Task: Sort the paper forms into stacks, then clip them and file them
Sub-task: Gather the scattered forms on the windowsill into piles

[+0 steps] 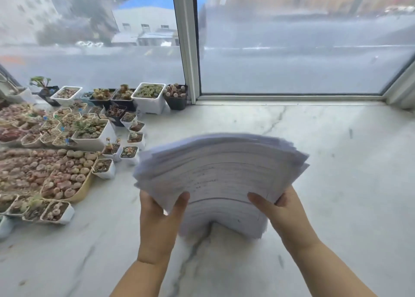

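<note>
- The left hand is gripping the near left corner of a thick stack of paper forms, with the thumb lying on top of the sheets and the fingers hidden beneath them.
- The right hand is gripping the near right side of the same stack, its thumb pressing across the top sheet and the other fingers tucked under the edge.
- The stack is being held between both hands above the counter, in the middle of the view; its far edges are fanning out unevenly and the sheets are bowing upward, while the near lower edge is hanging close to the stone. Whether that edge is touching the surface cannot be told.
- Faint printed lines are showing on the top sheet, too blurred to read.
- The counter is showing as pale marble with grey veins, and a dark vein is running toward the viewer from under the paper.
- Small pots of succulents are crowding the left part of the counter, well apart from the paper, with a white square pot and a black pot standing by the glass.
- A window with a white frame post is rising behind the counter, and a blurred street and buildings are showing through it.
</note>
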`<state>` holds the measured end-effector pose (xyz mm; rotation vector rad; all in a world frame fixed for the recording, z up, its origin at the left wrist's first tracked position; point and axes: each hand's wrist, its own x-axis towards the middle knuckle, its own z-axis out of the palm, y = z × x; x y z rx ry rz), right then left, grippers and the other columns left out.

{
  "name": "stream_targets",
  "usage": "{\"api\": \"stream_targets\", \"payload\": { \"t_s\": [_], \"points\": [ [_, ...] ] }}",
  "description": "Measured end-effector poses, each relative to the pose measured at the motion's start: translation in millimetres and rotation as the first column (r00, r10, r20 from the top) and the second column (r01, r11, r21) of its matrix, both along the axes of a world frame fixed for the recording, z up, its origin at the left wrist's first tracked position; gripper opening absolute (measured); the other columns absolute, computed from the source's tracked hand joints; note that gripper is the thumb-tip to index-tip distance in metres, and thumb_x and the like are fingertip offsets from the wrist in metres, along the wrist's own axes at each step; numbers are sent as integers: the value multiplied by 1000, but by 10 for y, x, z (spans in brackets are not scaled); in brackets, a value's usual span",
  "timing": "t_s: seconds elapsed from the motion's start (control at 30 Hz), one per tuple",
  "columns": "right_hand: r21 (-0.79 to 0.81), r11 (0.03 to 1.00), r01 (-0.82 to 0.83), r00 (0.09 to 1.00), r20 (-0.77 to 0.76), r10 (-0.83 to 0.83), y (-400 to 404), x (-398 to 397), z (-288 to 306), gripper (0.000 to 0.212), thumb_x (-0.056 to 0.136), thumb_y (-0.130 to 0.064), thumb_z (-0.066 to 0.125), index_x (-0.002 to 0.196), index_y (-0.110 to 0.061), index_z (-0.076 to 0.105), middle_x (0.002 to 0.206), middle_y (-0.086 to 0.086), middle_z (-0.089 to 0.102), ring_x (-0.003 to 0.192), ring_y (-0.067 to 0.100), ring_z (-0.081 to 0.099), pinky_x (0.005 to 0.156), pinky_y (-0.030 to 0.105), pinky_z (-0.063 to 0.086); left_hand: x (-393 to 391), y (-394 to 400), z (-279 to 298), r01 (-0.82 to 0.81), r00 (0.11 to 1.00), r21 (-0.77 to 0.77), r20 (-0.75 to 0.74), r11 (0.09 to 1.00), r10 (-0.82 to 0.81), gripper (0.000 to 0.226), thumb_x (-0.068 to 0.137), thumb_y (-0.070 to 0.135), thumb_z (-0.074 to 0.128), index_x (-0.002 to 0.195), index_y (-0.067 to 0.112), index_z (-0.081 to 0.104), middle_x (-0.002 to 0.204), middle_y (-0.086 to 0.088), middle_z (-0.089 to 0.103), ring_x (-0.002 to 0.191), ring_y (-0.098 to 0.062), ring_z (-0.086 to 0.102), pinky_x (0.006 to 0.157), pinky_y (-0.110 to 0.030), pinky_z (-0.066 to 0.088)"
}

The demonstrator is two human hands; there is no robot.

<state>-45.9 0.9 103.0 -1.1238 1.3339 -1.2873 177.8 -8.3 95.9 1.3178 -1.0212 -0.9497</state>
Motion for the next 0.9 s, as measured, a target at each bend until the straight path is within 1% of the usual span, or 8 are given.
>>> {"api": "stream_targets", "payload": {
  "t_s": [0.1,0.27,0.4,0.5,0.57,0.67,0.77,0.9],
  "points": [
    [-23,1000,5,999,37,-4,-34,-84,-76,61,73,-23,77,129,-19,55,121,1,68,115,20,63,93,40,52,-1,-35,-37,29,1000,-2,-10,1000,-29,55,58,43,77,104,29,49,96,12,66,97,-8,63,86,-35,51],
    [36,999,-18,997,75,16,-101,-73,-229,63,72,-15,73,131,-18,50,126,1,64,119,19,59,99,44,48,-67,-65,-104,70,993,0,93,998,-70,52,65,41,71,110,36,45,108,22,63,107,4,56,91,-19,45],
    [139,990,26,993,-115,-10,-214,-89,-362,54,82,-19,66,133,-25,48,124,-9,63,117,11,58,103,44,46,-101,-119,-171,152,958,64,235,986,-163,39,77,22,66,105,36,44,107,18,58,97,17,53,75,0,39],
    [165,985,48,984,-180,-18,-282,-105,-380,43,92,-10,61,130,-23,50,122,-9,63,116,11,58,104,44,45,-47,-187,-236,133,957,133,240,982,-162,26,88,17,67,96,37,53,101,18,62,87,18,57,69,-1,41],
    [152,987,51,979,-205,-19,-299,-66,-317,37,92,-10,61,124,-24,53,117,-9,64,112,11,60,100,44,48,-4,-195,-237,89,958,136,258,987,-122,19,84,26,65,95,38,55,98,19,63,86,19,57,68,-1,41],
    [132,991,11,999,-50,-5,-298,25,-227,32,90,-9,63,118,-23,57,114,-5,70,107,15,66,92,41,52,96,-175,-174,32,933,112,353,993,-70,19,87,23,67,98,32,53,92,21,59,80,20,55,64,-1,40],
    [279,951,-135,970,235,69,-215,81,-282,35,84,-13,65,118,-16,59,115,4,71,105,25,68,90,45,54,295,-160,-201,35,905,227,407,973,-127,17,90,16,63,103,22,54,92,19,59,83,7,58,62,-7,41],
    [532,830,-167,979,187,78,86,185,-701,24,94,-4,55,116,-14,61,116,6,71,105,28,68,95,50,52,448,63,-617,52,889,511,368,858,-273,18,88,16,64,105,15,59,99,3,66,94,-21,63,77,-32,49]
  ]
}}
